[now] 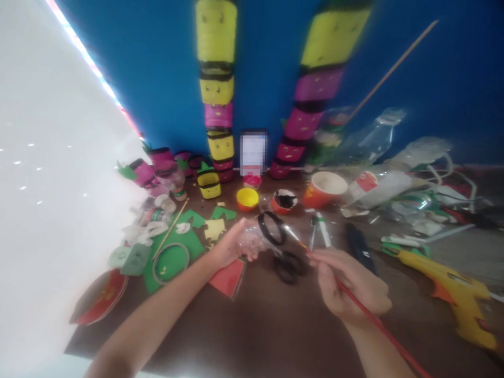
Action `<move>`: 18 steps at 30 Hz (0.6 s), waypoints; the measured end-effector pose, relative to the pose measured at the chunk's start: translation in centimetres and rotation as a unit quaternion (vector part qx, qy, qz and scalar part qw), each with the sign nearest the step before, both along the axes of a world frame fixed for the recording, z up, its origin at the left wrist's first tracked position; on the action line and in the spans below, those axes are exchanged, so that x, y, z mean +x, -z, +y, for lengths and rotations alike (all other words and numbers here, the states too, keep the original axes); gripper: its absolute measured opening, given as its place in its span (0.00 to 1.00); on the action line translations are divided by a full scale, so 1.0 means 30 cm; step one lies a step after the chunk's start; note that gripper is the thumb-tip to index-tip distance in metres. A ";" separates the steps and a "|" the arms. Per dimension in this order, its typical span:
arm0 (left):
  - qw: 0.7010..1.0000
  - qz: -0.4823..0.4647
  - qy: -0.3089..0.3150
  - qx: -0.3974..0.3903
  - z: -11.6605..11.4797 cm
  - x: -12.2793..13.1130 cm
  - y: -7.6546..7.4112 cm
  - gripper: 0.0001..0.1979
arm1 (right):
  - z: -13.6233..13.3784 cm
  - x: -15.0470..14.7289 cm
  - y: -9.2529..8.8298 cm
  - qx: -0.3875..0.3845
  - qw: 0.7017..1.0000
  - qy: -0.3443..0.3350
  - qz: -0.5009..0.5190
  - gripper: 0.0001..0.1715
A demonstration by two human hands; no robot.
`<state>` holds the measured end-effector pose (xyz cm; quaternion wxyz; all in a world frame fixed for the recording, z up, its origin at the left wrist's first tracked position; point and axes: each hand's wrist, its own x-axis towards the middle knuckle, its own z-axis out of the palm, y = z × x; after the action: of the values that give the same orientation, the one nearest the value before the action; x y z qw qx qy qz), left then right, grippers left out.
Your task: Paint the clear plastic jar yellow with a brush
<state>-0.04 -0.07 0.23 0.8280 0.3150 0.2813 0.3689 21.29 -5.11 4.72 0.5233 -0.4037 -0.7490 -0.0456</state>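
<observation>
My left hand (232,244) is wrapped around a clear plastic bottle piece (254,239) with a black painted rim, its round opening turned to the right. In my right hand (350,283) is a paintbrush (366,310) with a long red handle, its bristle end pointing at the black rim. The brush tip is close to the rim; whether it touches, I cannot tell. Beyond my hands stand a cup of black paint (284,200) and a cup of yellow paint (248,199). Black-handled scissors (289,265) lie just below the bottle piece.
A yellow glue gun (449,283) lies at right, near clear plastic bottles (378,136) and a paper cup (325,189). Green sheets (173,252), a tape roll (171,264) and a red pouch (100,296) are at left. Stacked yellow and pink painted containers (218,89) stand against the blue wall.
</observation>
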 end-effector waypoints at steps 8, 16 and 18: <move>1.000 0.017 -0.023 -0.009 -0.006 -0.001 -0.012 0.25 | 0.008 0.006 -0.016 0.023 0.999 -0.011 -0.020 0.13; 0.999 0.035 -0.016 0.019 -0.007 0.000 -0.007 0.29 | 0.017 -0.001 -0.010 0.006 0.997 -0.053 -0.060 0.13; 0.999 0.037 -0.016 0.022 -0.008 -0.001 -0.009 0.28 | 0.021 -0.001 -0.005 0.014 0.996 -0.054 -0.067 0.14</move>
<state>-0.05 -0.31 0.50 0.8038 0.3422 0.3089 0.3761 21.25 -4.47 4.88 0.4792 -0.3511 -0.8026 -0.0545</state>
